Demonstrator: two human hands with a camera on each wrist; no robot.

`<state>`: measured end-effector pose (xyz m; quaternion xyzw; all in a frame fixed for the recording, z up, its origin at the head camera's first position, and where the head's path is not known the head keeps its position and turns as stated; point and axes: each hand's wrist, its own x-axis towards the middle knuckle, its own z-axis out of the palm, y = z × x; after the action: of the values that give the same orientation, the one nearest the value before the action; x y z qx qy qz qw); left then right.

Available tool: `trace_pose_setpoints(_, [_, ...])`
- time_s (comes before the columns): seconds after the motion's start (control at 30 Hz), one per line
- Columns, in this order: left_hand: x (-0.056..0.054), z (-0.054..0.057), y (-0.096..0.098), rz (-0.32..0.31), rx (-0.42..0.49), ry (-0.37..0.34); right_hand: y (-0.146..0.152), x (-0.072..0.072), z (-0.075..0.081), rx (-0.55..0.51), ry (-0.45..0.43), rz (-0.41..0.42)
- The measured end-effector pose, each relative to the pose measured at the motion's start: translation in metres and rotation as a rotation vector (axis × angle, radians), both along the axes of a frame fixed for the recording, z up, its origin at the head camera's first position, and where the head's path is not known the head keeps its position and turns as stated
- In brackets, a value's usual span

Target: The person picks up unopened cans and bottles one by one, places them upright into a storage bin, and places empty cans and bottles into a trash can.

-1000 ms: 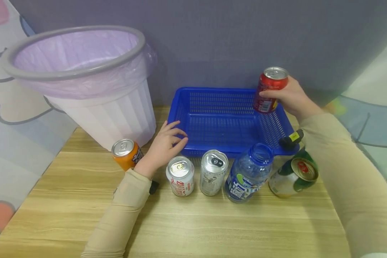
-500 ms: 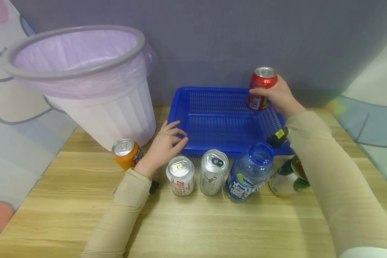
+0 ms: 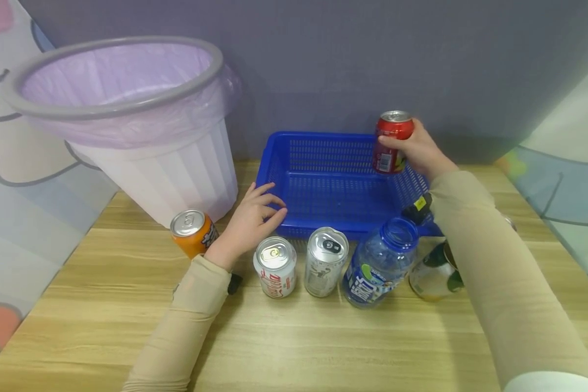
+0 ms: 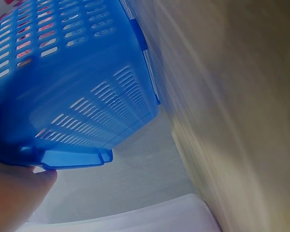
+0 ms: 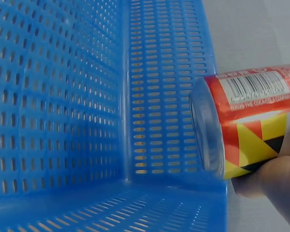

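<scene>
My right hand [image 3: 423,149] grips a red soda can [image 3: 391,144] upright above the back right part of a blue plastic basket [image 3: 343,228]. In the right wrist view, the can's bottom [image 5: 203,125] and its barcode side show over the basket's slotted wall [image 5: 164,96]. My left hand [image 3: 249,220] rests at the basket's front left corner with fingers loosely bent over the rim. The left wrist view shows that hand [image 4: 17,198] touching the basket's rim [image 4: 72,159]; most of its fingers are out of that view.
A lined white bin [image 3: 176,169] stands back left, an orange can [image 3: 191,234] beside it. Before the basket stand a white Coca-Cola can [image 3: 275,272], a silver-white can [image 3: 325,267], a blue-labelled bottle [image 3: 377,267] and a green-white can [image 3: 433,275], partly behind my right sleeve.
My right hand has carried the red can left over the basket, then slightly lower. The right sleeve now covers more of the green-white can. My left hand stays in place.
</scene>
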<state>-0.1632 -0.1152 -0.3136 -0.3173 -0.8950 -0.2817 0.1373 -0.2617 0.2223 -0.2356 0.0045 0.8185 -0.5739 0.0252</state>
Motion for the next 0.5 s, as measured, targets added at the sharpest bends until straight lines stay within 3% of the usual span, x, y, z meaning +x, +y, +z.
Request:
trace_pose_setpoints(0.2, [0.0013,0.0002,-0.0007,0.003,-0.005,0.004,-0.0022,-0.0015,-0.0028,0.019,-0.007,0.013])
trace_pose_setpoints(0.5, [0.0019,-0.0005,-0.001,0.005,-0.001,0.008,-0.0027,-0.0004,-0.0058,0.302,0.024,0.057])
